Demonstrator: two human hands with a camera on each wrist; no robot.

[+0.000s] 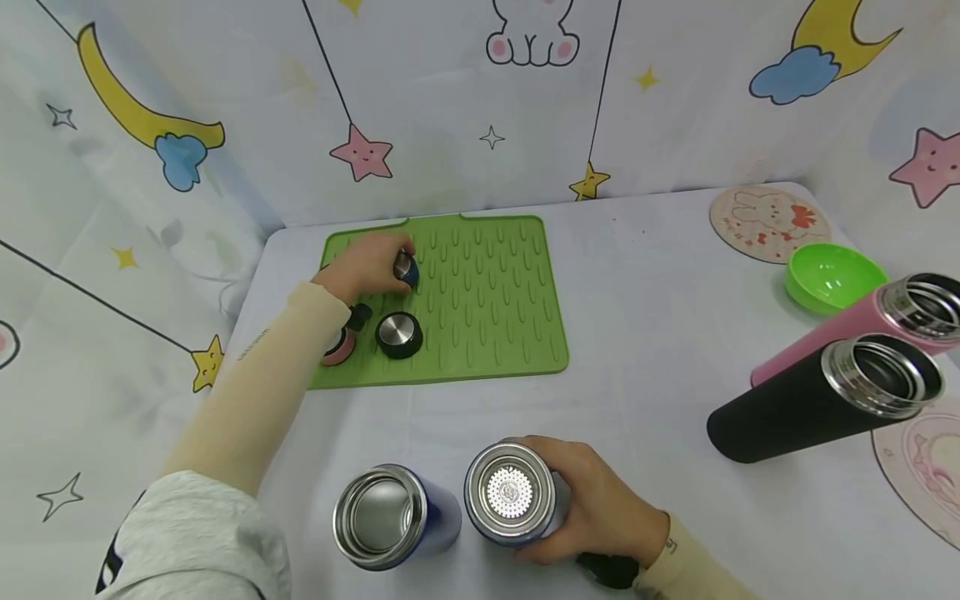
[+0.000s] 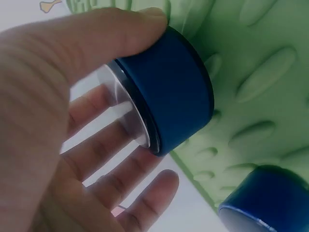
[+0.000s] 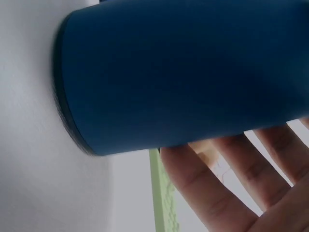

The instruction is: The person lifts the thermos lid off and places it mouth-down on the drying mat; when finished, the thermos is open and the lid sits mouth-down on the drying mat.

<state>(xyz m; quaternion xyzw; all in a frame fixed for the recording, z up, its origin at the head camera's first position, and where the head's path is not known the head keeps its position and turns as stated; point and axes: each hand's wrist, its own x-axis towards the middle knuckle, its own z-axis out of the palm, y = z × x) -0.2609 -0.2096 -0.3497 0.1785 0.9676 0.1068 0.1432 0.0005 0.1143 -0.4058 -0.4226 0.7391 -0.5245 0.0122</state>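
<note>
My left hand [image 1: 367,267] grips a blue lid [image 2: 169,87] with a steel underside, tilted on its side over the green ridged mat [image 1: 495,292]. In the left wrist view, another blue lid [image 2: 270,198] lies on the mat. A black lid [image 1: 399,335] rests there with its steel inside facing up, beside a pink lid [image 1: 341,350] partly covered by my forearm. My right hand [image 1: 592,500] holds a blue vacuum flask [image 3: 183,72] around its side; a perforated strainer [image 1: 510,492] fills its mouth. Left of it stands an uncapped blue-purple flask [image 1: 438,517].
On the right, a black flask [image 1: 795,400] and a pink flask [image 1: 817,337] stand with their mouths uncovered. Behind them are a bright green bowl [image 1: 825,283] and a round rabbit-print mat [image 1: 765,225]. Another pale pink mat [image 1: 922,475] lies at the right edge.
</note>
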